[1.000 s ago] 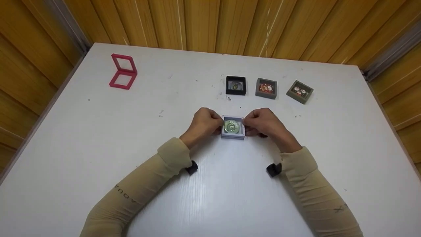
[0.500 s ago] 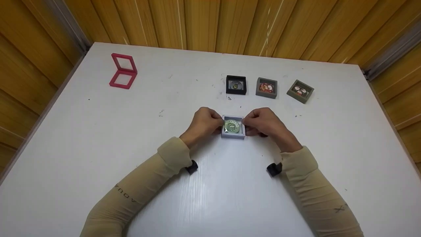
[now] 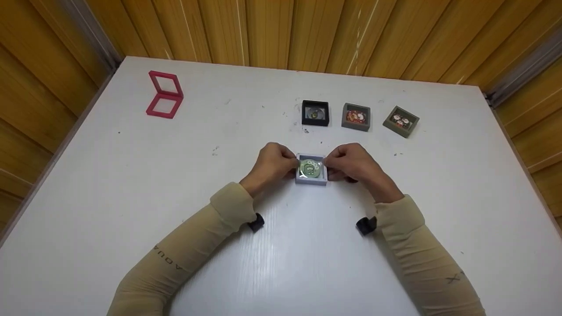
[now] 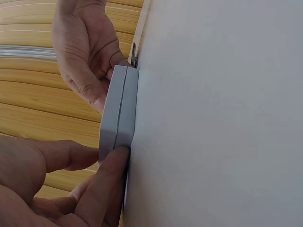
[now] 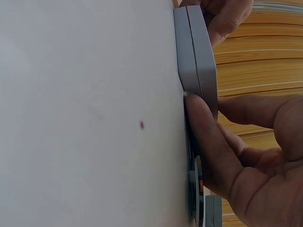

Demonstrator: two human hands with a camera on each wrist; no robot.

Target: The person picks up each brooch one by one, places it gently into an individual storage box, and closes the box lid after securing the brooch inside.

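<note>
A pale grey square display case (image 3: 311,181) lies on the table, with a green round disc (image 3: 310,168) bearing a white pattern behind its clear window. My left hand (image 3: 274,164) pinches the case's left side, and my right hand (image 3: 351,162) pinches its right side. Seen edge-on in the left wrist view, the case (image 4: 118,104) is two halves lying together with a thin seam between them. Thumb on top, index finger low at the seam: so each hand holds it. Under my right hand, a thin round piece (image 5: 198,194) stands out edge-on at the table, partly hidden.
Behind the hands stand a black case (image 3: 315,113), a grey case (image 3: 356,117) and an olive case (image 3: 401,122), each with a picture disc inside. At the far left a red case (image 3: 165,105) stands unfolded. A wood-panelled wall (image 3: 290,35) borders the white table.
The glint on the display case's window has shifted, and its two layers look closer together at the front edge. Both hands keep their place.
</note>
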